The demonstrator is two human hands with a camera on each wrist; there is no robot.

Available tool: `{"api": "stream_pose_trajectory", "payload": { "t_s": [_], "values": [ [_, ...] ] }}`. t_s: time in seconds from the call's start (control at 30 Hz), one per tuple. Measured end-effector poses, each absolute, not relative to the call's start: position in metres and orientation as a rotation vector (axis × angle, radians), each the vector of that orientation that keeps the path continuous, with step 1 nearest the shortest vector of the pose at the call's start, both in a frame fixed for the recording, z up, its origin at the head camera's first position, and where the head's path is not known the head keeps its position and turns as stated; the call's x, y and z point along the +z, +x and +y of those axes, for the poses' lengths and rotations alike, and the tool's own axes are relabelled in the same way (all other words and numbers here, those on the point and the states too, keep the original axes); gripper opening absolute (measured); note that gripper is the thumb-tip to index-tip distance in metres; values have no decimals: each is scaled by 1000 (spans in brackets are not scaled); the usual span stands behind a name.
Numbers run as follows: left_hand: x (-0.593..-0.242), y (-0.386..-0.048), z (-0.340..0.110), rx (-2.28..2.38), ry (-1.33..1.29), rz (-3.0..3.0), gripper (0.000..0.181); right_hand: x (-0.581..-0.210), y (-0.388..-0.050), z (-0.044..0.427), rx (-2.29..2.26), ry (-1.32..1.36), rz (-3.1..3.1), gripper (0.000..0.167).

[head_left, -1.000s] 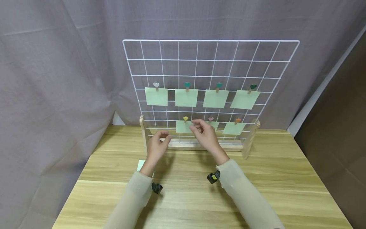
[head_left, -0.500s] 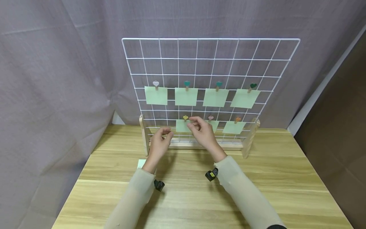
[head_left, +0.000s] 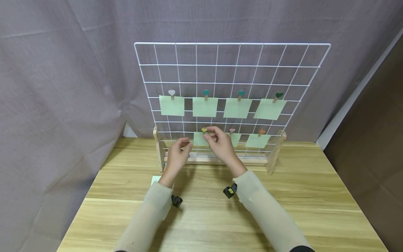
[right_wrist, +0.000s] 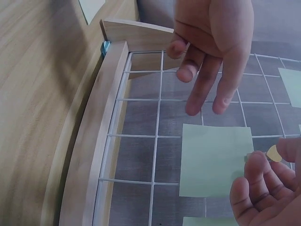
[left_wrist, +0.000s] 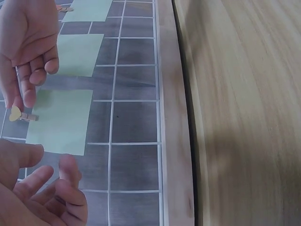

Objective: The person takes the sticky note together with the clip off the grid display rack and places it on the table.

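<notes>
My right hand [head_left: 220, 144] is beside the yellow heart clip [head_left: 204, 130], its thumb and fingertips close to it and apart from each other; whether they touch it I cannot tell. In the left wrist view, those fingertips end just by the yellow heart. The clip holds a pale green paper note [left_wrist: 61, 122] to the white wire grid [head_left: 217, 65]. My left hand [head_left: 177, 155] hovers left of that note with loosely bent fingers and nothing between them. In the right wrist view, the left thumb and fingertips hang apart just beyond the note's edge.
Several more green notes [head_left: 171, 105] hang from heart clips in two rows. The grid stands in a wooden base [head_left: 226, 161] on the wood-grain table [head_left: 201, 217]. Another paper [head_left: 155, 179] lies by my left wrist. A small blue item [right_wrist: 105, 48] sits near the base's end.
My right hand has moved slightly left and up, closer to the yellow heart clip. My left hand has shifted slightly up and right. The notes hang as before.
</notes>
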State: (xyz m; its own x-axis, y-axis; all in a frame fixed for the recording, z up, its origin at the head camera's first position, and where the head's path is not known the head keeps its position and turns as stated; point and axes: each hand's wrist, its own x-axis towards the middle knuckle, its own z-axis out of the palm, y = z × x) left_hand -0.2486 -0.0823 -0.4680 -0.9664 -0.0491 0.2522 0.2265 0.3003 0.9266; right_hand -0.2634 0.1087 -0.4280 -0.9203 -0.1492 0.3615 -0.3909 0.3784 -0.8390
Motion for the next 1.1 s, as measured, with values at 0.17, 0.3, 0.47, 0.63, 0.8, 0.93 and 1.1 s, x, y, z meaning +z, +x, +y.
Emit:
{"api": "stream_pose_trajectory", "payload": {
  "t_s": [0.17, 0.3, 0.47, 0.63, 0.8, 0.93, 1.1],
  "values": [
    [-468, -252, -79, -1775, -149, -2332, 34, -425, -266, 107, 1597, 487, -2405, 34],
    [-467, -253, -77, -1782, -148, -2339, 37, -423, -268, 106, 1620, 495, -2389, 33],
    [-468, -256, -75, -1787, -131, -2352, 37, -421, -270, 103, 1629, 522, -2383, 32],
    [-471, -260, -72, -1789, -137, -2357, 35, -421, -272, 100, 1605, 513, -2399, 31],
    [-473, -263, -68, -1764, -148, -2365, 30, -421, -274, 99, 1601, 491, -2407, 30],
    [-473, -264, -65, -1739, -159, -2363, 25, -421, -275, 100, 1592, 499, -2410, 29],
    [-472, -266, -64, -1698, -139, -2357, 16, -420, -275, 102, 1566, 520, -2413, 27]
  ]
}}
